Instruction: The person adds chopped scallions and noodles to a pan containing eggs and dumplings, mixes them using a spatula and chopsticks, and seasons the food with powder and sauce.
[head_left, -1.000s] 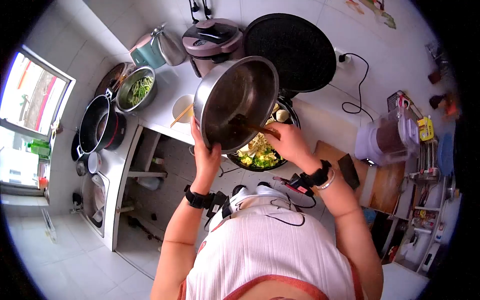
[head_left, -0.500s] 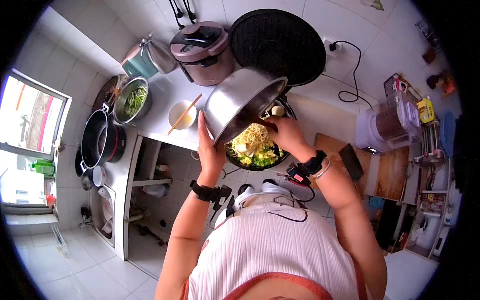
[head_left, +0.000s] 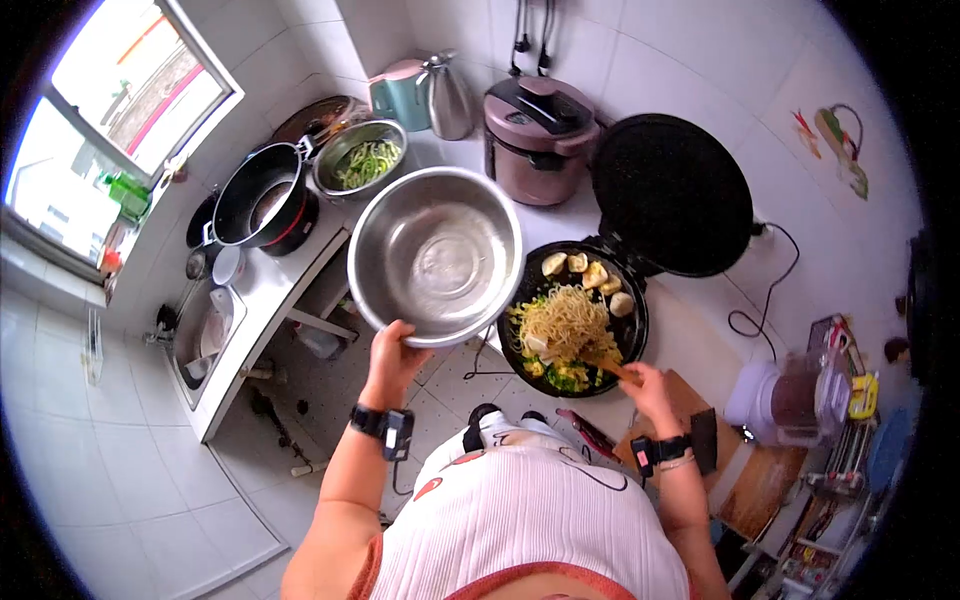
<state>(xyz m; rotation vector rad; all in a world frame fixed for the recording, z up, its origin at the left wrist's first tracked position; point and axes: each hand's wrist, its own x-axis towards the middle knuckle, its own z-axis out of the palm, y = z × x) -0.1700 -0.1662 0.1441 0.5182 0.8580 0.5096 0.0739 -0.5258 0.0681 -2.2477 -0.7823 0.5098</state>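
My left hand (head_left: 392, 362) grips the rim of a large metal bowl (head_left: 440, 255), which is bare inside and held up over the counter's front edge. To its right is a round black electric griddle (head_left: 638, 345) with its lid raised. On the griddle lie a heap of noodles (head_left: 568, 320), chopped greens with egg (head_left: 565, 378) and several pale dumpling-like pieces (head_left: 590, 272) along the back. My right hand (head_left: 652, 392) is closed around the handle of a wooden spatula (head_left: 612, 368). The spatula's blade is pushed against the noodles and partly hidden by them.
Behind stands a pressure cooker (head_left: 535, 140), with a metal jug (head_left: 447, 100) to its left. A bowl of green vegetables (head_left: 365, 160) and a black pot (head_left: 262, 200) are at the left, near the sink (head_left: 205, 340). A cleaver (head_left: 703, 440) lies on a cutting board (head_left: 680, 400) at right.
The bowl has moved left, away from above the griddle, and turned so its inside faces me. My right hand has drawn back toward me with the spatula. The view has turned.
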